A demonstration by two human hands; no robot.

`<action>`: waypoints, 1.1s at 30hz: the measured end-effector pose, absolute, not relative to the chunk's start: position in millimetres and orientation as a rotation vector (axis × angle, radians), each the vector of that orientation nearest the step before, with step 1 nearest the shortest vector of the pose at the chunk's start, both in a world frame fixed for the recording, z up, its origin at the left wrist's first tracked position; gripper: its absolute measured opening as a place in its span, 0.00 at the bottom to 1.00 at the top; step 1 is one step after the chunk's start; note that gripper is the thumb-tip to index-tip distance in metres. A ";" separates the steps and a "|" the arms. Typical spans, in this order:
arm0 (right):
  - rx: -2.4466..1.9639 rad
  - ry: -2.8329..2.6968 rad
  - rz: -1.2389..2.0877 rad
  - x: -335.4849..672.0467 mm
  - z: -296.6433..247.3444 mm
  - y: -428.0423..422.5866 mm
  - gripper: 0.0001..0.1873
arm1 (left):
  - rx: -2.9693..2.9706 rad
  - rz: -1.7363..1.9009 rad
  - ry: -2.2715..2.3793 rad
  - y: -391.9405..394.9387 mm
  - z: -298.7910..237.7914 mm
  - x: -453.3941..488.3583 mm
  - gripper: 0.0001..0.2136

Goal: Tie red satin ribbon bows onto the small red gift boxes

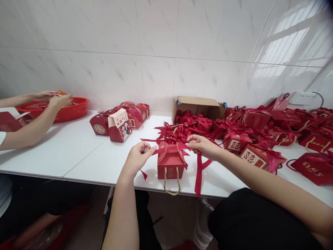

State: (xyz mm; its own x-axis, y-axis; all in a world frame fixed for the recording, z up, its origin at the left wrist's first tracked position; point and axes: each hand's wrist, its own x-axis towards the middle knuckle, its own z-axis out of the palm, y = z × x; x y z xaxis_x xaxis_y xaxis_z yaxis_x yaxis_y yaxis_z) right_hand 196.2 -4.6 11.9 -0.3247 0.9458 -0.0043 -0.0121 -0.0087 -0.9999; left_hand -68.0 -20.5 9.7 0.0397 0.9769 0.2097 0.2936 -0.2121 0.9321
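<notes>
In front of me a small red gift box [170,168] stands upright near the table's front edge, its gold rope handle [172,192] hanging over the side. A red ribbon [199,173] runs across the top of the box, and one long end drops past the table edge at the right. My left hand [139,156] pinches the ribbon at the box's left side. On the right, my right hand [200,145] pinches the ribbon between thumb and fingers. Just behind the box lies a heap of red ribbons [174,133].
A cardboard carton [199,101] spills ribbons at the back. Several ribbon-tied boxes [256,119] crowd the right side. Untied boxes [120,126] stand left of centre. At far left, a co-worker's hands [61,100] hold something over a red basin [78,110].
</notes>
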 end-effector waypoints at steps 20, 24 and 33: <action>-1.277 -1.773 1.262 194.2 2.1 -9.0 0.21 | 1.853 1.030 1.595 -3.5 -10.6 -94.9 0.18; -1.364 -1.899 0.994 204.6 20.7 -14.2 0.19 | 1.898 1.132 1.757 -29.6 11.8 -115.2 0.18; -1.469 -2.486 1.609 195.9 29.8 -33.9 0.36 | 1.954 0.282 1.292 -52.9 14.3 -87.0 0.24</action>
